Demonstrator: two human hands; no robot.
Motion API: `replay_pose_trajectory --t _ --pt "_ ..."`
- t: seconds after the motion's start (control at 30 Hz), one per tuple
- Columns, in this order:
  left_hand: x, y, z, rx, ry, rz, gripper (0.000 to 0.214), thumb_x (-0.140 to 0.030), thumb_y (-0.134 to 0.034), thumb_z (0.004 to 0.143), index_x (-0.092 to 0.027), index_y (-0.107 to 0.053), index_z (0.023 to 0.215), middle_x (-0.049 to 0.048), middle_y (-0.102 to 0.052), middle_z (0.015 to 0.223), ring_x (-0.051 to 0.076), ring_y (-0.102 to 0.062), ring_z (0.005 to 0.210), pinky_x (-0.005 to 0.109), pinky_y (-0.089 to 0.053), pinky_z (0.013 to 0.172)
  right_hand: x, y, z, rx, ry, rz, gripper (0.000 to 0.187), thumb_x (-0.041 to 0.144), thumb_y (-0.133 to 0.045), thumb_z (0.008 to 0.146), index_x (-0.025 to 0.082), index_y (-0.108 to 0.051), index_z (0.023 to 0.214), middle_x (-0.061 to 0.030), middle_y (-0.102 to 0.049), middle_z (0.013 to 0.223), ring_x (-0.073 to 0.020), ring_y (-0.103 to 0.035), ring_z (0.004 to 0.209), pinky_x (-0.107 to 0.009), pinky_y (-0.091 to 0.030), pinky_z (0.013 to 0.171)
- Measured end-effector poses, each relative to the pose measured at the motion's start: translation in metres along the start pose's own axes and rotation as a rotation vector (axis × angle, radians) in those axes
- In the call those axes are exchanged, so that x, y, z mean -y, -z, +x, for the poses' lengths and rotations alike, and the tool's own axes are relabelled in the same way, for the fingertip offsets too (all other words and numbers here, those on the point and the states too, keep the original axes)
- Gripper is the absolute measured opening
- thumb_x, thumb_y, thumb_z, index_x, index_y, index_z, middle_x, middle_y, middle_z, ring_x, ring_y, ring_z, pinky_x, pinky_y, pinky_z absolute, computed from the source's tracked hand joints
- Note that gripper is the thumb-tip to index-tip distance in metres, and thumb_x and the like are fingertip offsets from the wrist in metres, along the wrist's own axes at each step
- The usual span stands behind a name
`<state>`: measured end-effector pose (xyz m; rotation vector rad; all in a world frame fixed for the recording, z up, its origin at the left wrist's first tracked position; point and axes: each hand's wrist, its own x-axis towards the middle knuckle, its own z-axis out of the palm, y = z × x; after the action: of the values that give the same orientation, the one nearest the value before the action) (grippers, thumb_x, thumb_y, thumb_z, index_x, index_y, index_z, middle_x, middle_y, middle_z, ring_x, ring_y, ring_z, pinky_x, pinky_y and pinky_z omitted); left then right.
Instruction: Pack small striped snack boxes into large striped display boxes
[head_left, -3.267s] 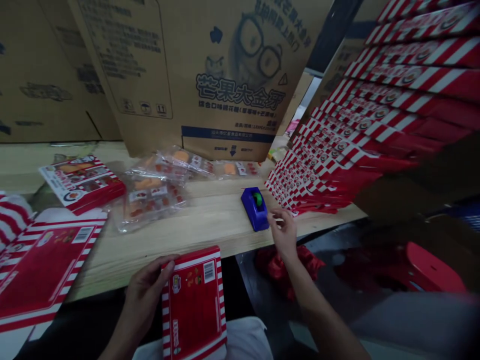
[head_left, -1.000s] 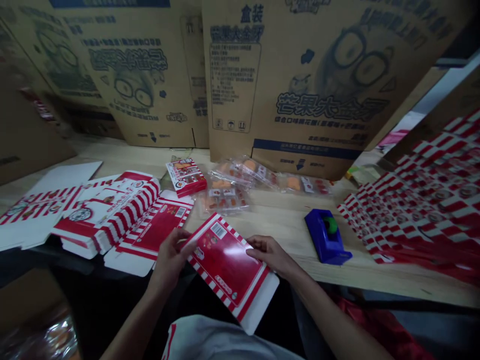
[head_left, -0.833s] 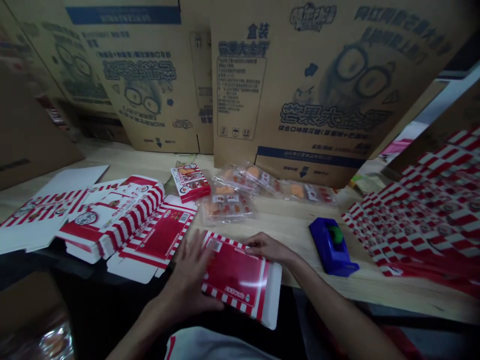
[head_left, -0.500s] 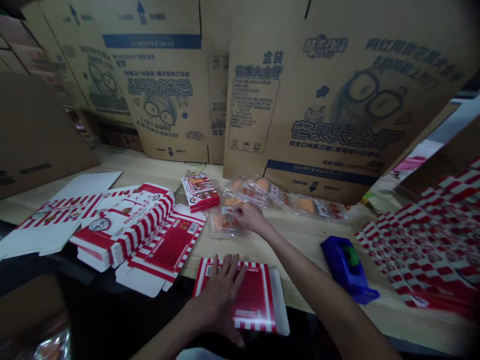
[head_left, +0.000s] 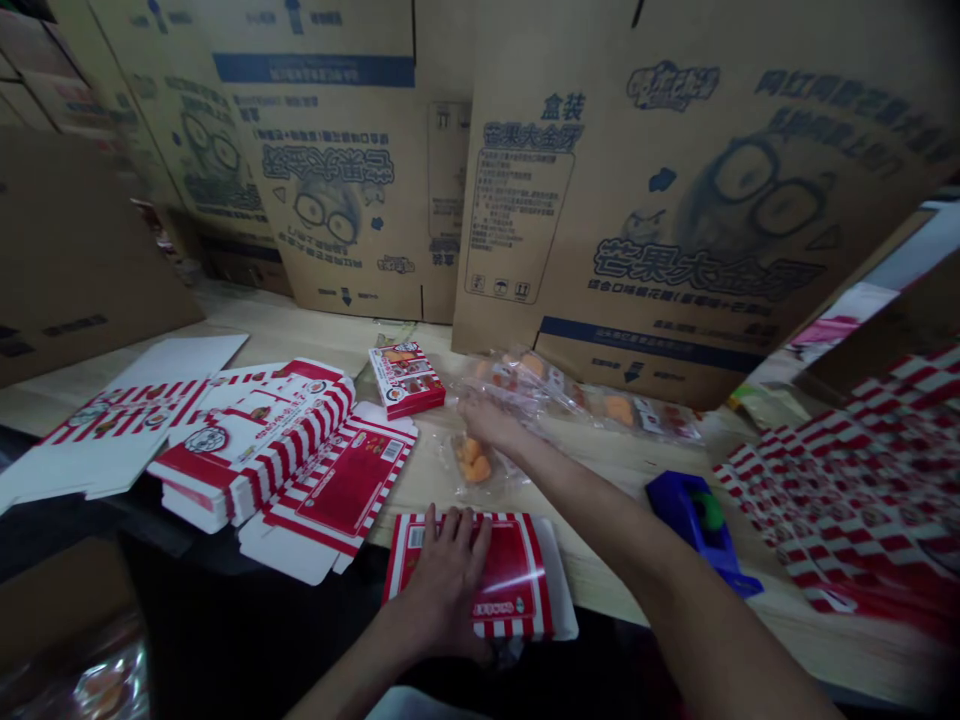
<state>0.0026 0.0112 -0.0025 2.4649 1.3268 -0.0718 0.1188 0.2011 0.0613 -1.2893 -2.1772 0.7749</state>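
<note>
My left hand (head_left: 446,585) grips a flattened red-and-white striped carton (head_left: 517,575) at the table's front edge. Its fingers lie across the top and its thumb is hidden at the near edge; the carton bows upward. Further back, my right hand (head_left: 486,418) has its fingers closed at the edge of a pile of clear snack packets (head_left: 517,380); the fingertips are blurred, and one packet seems pinched in them. Under its wrist a clear packet with orange pieces (head_left: 474,462) lies on the table. A finished small carton (head_left: 407,380) stands just left of that hand.
Flat cartons are stacked at left (head_left: 262,440). A blue tape dispenser (head_left: 697,530) sits right of my right forearm. Large cardboard boxes (head_left: 540,240) wall off the back. Striped cartons (head_left: 862,500) are piled at the right. An open box (head_left: 67,610) is at lower left.
My right hand has moved back from the near packet to the pile behind, and orange pieces now show in the near packet. The carton under my left hand has bowed up.
</note>
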Motion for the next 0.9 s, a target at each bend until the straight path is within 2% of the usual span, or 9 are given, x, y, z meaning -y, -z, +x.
replay_pose_trajectory --t 0.1,0.2,0.3,0.37,0.53,0.63,0.73,0.83,0.9 --pt "0.001 -0.001 0.0 -0.044 0.043 0.021 0.14 -0.064 -0.078 0.037 -0.011 -0.02 0.152 0.0296 -0.026 0.154 0.049 -0.021 0.141 0.066 0.002 0.114 -0.001 0.038 -0.038 0.017 -0.018 -0.236 0.047 -0.002 -0.049 0.082 0.011 -0.056 0.127 -0.0158 -0.069 0.102 -0.0284 -0.063 0.101 -0.044 -0.045 0.093" --pt "0.001 0.005 0.003 -0.094 0.099 0.044 0.129 -0.059 -0.078 0.04 -0.01 -0.028 0.149 0.0291 -0.031 0.151 0.049 -0.027 0.138 0.066 -0.003 0.114 -0.01 0.089 -0.081 -0.105 0.017 -0.41 0.066 -0.004 -0.044 0.076 0.021 -0.052 0.136 -0.0113 -0.071 0.103 -0.0248 -0.065 0.092 -0.037 -0.047 0.086" --pt "0.003 0.018 0.01 -0.164 0.192 0.068 0.117 -0.053 -0.077 0.046 -0.008 -0.035 0.146 0.0294 -0.035 0.149 0.048 -0.032 0.135 0.066 -0.011 0.112 -0.037 0.126 -0.122 -0.275 -0.017 -0.156 0.063 0.002 -0.048 0.072 0.021 -0.06 0.13 -0.005 -0.072 0.089 -0.0198 -0.064 0.074 -0.033 -0.05 0.074" --pt "0.007 0.024 0.014 -0.209 0.215 0.077 0.115 -0.051 -0.076 0.047 -0.007 -0.035 0.145 0.029 -0.036 0.148 0.047 -0.033 0.134 0.064 -0.015 0.112 -0.06 0.135 -0.145 -0.27 -0.095 0.127 0.059 0.006 -0.052 0.067 0.018 -0.065 0.123 -0.0023 -0.071 0.078 -0.0164 -0.061 0.062 -0.03 -0.051 0.065" --pt "0.008 0.025 0.013 -0.238 0.138 0.096 0.113 -0.052 -0.076 0.048 -0.009 -0.035 0.145 0.0269 -0.04 0.146 0.044 -0.035 0.134 0.06 -0.017 0.114 -0.097 0.114 -0.18 -0.106 -0.23 0.423 0.059 0.01 -0.053 0.061 0.017 -0.069 0.118 0.0015 -0.069 0.068 -0.0135 -0.061 0.054 -0.024 -0.05 0.054" --pt "0.002 0.019 0.009 -0.287 0.129 0.129 0.11 -0.048 -0.076 0.049 -0.008 -0.037 0.143 0.0276 -0.04 0.144 0.045 -0.034 0.133 0.06 -0.015 0.114 -0.097 0.099 -0.188 0.001 -0.176 0.316 0.055 0.009 -0.05 0.065 0.019 -0.071 0.116 -0.0024 -0.074 0.084 -0.0151 -0.065 0.064 -0.026 -0.052 0.061" --pt "-0.003 0.013 0.008 -0.322 0.11 0.143 0.107 -0.046 -0.075 0.05 -0.006 -0.037 0.142 0.0284 -0.04 0.143 0.047 -0.033 0.133 0.062 -0.013 0.114 -0.086 0.086 -0.19 0.181 -0.056 0.116 0.05 0.011 -0.049 0.079 0.025 -0.066 0.124 -0.0053 -0.072 0.105 -0.0195 -0.067 0.086 -0.035 -0.052 0.082" --pt "-0.006 0.008 0.011 -0.336 0.07 0.143 0.108 -0.05 -0.074 0.051 -0.006 -0.036 0.142 0.0278 -0.039 0.143 0.046 -0.033 0.133 0.061 -0.011 0.115 -0.072 0.069 -0.189 0.309 0.014 -0.118 0.04 0.025 -0.051 0.091 0.031 -0.06 0.13 -0.0097 -0.062 0.13 -0.028 -0.056 0.12 -0.056 -0.033 0.106" --pt "-0.007 0.007 0.012 -0.333 0.051 0.141 0.11 -0.053 -0.075 0.05 -0.006 -0.036 0.142 0.0273 -0.039 0.143 0.046 -0.033 0.134 0.061 -0.01 0.115 -0.064 0.056 -0.186 0.332 0.041 -0.222 0.036 0.03 -0.052 0.093 0.032 -0.062 0.127 -0.0117 -0.05 0.144 -0.0321 -0.041 0.136 -0.066 -0.014 0.11"
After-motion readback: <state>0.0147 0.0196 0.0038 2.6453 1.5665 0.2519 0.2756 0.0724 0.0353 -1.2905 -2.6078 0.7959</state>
